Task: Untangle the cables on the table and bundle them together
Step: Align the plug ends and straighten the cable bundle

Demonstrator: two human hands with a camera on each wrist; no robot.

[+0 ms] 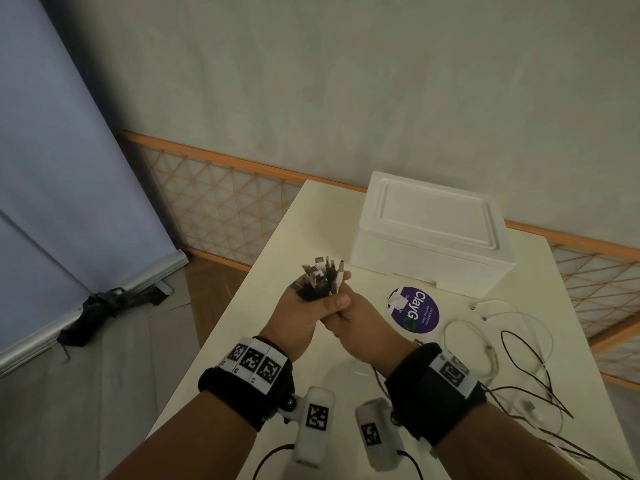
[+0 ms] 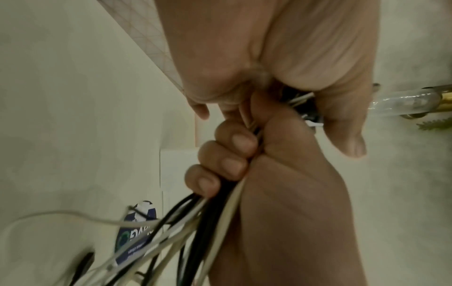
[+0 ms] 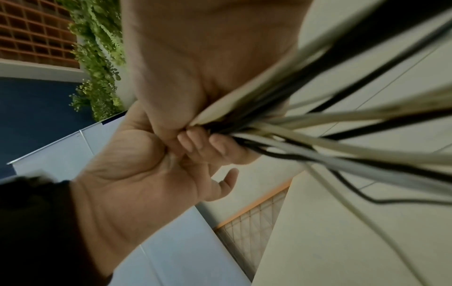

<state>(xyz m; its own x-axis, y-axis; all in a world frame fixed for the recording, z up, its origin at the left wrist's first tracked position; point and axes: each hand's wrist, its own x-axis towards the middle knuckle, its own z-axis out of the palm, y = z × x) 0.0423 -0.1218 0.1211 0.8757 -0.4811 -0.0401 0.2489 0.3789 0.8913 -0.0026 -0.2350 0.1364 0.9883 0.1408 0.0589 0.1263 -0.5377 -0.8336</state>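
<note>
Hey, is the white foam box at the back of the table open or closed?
Closed. The head view shows the lid sitting flat on the foam box, no gap visible.

Bare tabletop [image 1: 263,306] lay open left of the hands; a white box [image 1: 429,233] blocked the far side, loose cables [image 1: 512,358] cluttered the right.

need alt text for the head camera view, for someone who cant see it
Two hands, left hand and right hand, together grip a bundle of cables, plug ends up, above a white table. Loose cable loops trail right, near a round purple sticker and white foam box.
</note>
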